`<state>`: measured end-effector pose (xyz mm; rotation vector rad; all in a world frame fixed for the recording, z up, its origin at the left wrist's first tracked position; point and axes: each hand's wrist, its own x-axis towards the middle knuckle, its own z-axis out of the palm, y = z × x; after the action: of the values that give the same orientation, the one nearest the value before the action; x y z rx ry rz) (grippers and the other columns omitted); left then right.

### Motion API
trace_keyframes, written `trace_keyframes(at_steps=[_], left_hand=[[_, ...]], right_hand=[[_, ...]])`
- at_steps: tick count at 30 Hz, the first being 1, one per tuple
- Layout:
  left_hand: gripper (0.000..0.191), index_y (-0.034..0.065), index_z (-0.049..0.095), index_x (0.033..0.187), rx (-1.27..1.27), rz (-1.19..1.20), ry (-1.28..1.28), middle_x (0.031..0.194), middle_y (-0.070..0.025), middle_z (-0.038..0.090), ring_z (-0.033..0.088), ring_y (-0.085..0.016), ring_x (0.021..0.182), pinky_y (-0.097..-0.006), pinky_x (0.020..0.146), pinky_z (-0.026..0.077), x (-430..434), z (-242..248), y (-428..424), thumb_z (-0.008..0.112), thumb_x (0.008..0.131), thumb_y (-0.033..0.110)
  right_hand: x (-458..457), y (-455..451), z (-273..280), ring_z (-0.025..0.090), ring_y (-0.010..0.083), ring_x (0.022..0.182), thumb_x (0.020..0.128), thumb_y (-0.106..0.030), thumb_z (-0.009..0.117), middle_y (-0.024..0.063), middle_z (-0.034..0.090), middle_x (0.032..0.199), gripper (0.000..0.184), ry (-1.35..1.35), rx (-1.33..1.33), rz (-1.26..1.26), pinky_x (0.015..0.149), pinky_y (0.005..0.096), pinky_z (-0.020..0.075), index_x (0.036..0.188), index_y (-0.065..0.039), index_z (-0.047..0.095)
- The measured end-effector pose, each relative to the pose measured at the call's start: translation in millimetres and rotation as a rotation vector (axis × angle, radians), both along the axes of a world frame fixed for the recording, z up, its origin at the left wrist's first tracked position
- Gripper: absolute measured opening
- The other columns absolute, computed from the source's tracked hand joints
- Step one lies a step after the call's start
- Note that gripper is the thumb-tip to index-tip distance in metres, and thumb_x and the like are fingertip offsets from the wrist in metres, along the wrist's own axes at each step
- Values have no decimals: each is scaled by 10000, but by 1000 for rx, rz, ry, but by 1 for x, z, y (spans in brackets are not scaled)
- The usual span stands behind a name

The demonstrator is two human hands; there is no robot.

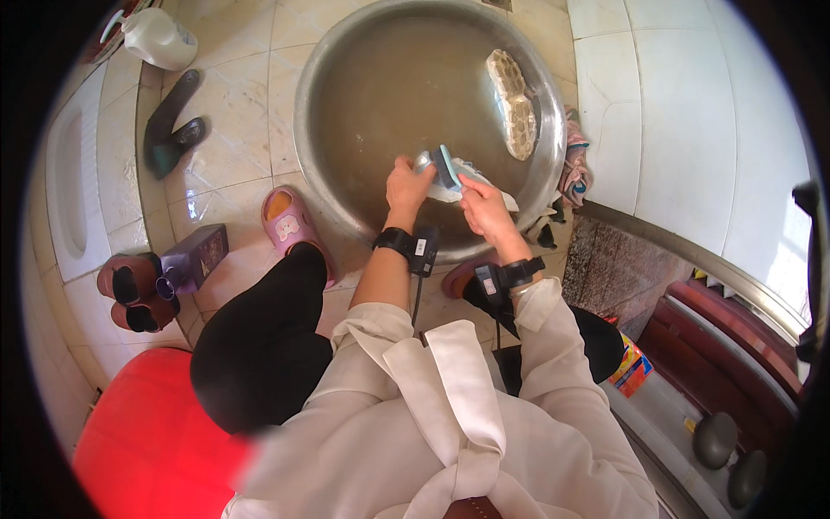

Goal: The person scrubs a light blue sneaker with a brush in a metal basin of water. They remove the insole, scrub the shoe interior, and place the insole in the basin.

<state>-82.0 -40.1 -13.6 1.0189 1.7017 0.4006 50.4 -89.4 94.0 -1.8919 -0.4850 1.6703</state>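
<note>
A wide metal basin (308, 139) of murky brownish water stands before me. My left hand (408, 185) grips a white shoe (480, 174) at its silvery end, over the near part of the basin. In my right hand (485, 206) is a light-blue scrubbing brush (450, 167); its dark bristles face left, against or very close to the shoe. My fingers and the brush hide part of that shoe. A second shoe (515, 107) lies in the water by the right wall, its patterned, yellowish sole turned up.
To the left are dark rubber boots (170, 133), a white jug (161, 40), a purple bottle (204, 256), brown shoes (136, 282) and a squat toilet (72, 181). A red plastic object (155, 434) sits beside my leg. Crumpled cloth (574, 162) lies between basin and tiled wall (681, 110).
</note>
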Motion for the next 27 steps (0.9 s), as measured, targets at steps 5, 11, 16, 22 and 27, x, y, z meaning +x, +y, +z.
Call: trace_keyframes(at_steps=[5,11,16,22,27], left_hand=[[555,22,569,1143,-63,80,-52,1096,-205,643,610,-350,1050,-426,899,473,2,-3,-2,681,725,368],[552,39,580,1170,177,113,-136,1115,-184,635,596,-341,1064,-426,898,469,7,-14,-5,683,754,387],[396,65,653,1060,224,200,-218,1011,-171,668,640,-323,956,-410,834,491,9,-7,-9,648,810,371],[319,70,701,965,238,287,-229,854,-172,692,670,-317,816,-397,758,508,12,-3,-7,602,826,340],[273,5,691,940,304,304,-244,727,-134,675,632,-156,691,-322,664,497,10,-4,-12,580,827,227]], right_hand=[[6,-10,-25,469,79,533,933,-120,521,13,560,744,355,-272,125,84,489,226,387,1272,-29,575],[-5,-19,-34,442,57,585,929,-122,540,-26,543,712,345,-462,190,150,534,230,393,1255,-18,588],[-8,-26,-23,398,20,548,949,-121,521,-47,488,661,376,-129,29,-98,480,203,332,1317,-47,544],[-21,-44,-29,519,92,644,935,-109,529,24,600,751,365,-374,346,128,593,234,432,1283,0,550],[-37,-11,-27,566,135,705,935,-128,516,136,659,807,338,-500,228,178,654,280,464,1234,20,571]])
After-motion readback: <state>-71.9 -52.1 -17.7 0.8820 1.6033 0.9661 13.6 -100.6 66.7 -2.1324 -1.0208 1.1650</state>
